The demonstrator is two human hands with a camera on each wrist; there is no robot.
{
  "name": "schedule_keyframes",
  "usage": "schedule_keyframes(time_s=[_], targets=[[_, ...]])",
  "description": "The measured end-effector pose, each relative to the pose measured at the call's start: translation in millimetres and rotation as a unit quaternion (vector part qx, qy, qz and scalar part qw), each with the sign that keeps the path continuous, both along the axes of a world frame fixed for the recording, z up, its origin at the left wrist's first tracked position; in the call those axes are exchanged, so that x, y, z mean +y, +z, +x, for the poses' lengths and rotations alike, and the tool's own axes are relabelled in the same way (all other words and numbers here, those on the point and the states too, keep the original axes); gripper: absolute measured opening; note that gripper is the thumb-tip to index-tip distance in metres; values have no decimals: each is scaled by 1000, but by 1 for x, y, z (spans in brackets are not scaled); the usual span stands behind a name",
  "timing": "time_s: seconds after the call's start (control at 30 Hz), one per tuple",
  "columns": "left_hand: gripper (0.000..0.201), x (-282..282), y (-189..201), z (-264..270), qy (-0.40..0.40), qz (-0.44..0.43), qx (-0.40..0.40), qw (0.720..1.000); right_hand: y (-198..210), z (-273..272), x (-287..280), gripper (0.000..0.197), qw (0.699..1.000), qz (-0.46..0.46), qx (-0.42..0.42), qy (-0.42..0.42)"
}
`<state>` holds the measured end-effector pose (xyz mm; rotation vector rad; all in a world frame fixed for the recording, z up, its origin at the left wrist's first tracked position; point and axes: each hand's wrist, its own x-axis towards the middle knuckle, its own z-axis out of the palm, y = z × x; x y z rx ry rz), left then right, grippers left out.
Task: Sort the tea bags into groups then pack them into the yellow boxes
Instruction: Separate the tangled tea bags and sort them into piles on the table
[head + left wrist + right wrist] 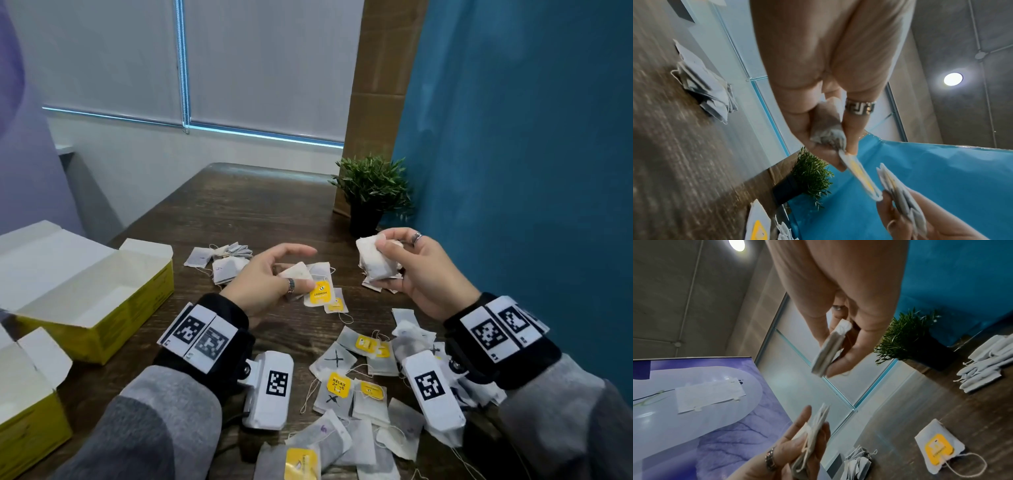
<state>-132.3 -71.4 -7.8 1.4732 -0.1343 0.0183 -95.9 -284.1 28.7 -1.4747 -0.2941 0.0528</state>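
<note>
My left hand (pixel 267 277) hovers over the table's middle and pinches a few tea bags (pixel 298 272), one with a yellow tag (pixel 320 293). In the left wrist view the fingers (pixel 853 129) squeeze a crumpled bag (pixel 828 129) whose tag (pixel 861 175) hangs down. My right hand (pixel 424 274), raised at the right, grips a stack of plain white tea bags (pixel 375 262), edge-on in the right wrist view (pixel 828 348). Two open yellow boxes (pixel 137 308) (pixel 34 421) stand at the left, both showing white insides.
A sorted pile of tea bags (pixel 222 262) lies at the back left, another (pixel 371 286) under my right hand. A loose heap of mixed bags (pixel 363 377) spreads near the front edge. A potted plant (pixel 371 192) stands against the blue wall (pixel 513 171).
</note>
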Motion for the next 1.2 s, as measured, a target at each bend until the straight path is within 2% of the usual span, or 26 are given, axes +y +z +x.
schedule_keyframes(time_s=[0.2,0.37,0.47,0.6,0.67,0.73,0.8,0.83,0.87,0.9,0.97,1.03,1.07,1.13,1.2], targets=[[16,-1,-3,3,28,-20,4,999,0,-6,2,5,997,-18,4,72],[21,-1,-3,5,0,-70,30,997,-10,-15,16,5,982,-101,38,153],[23,-3,-3,5,-1,-73,20,997,-18,-17,27,5,978,-107,43,173],[23,-4,-4,5,6,-73,14,997,-20,-14,32,5,983,-125,-6,135],[22,-4,-4,4,21,-48,8,999,-19,-13,30,7,976,-176,-106,73],[22,-2,-4,5,46,-11,-12,999,-16,-15,25,9,932,-243,-270,-10],[22,0,-3,6,55,0,-31,998,-13,-18,20,7,845,-284,-450,-50],[22,0,-2,5,48,-10,-32,998,-14,-19,18,5,800,-305,-514,-45],[22,-1,0,4,34,-25,-30,999,-15,-20,18,5,775,-324,-541,-34],[21,-1,1,3,24,-34,-27,999,-16,-20,19,4,777,-336,-532,-27],[20,-3,3,0,16,-47,-30,998,-17,-17,19,9,834,-351,-425,-26],[20,-4,2,0,16,-50,-35,998,-16,-15,20,19,897,-352,-267,23],[20,-4,3,0,17,-45,-35,998,-18,-12,20,26,914,-344,-209,52],[22,-3,4,0,23,-31,-34,999,-19,-4,22,32,920,-354,-152,73],[23,-1,5,1,29,-12,-33,999,-17,8,22,30,904,-400,-120,97]])
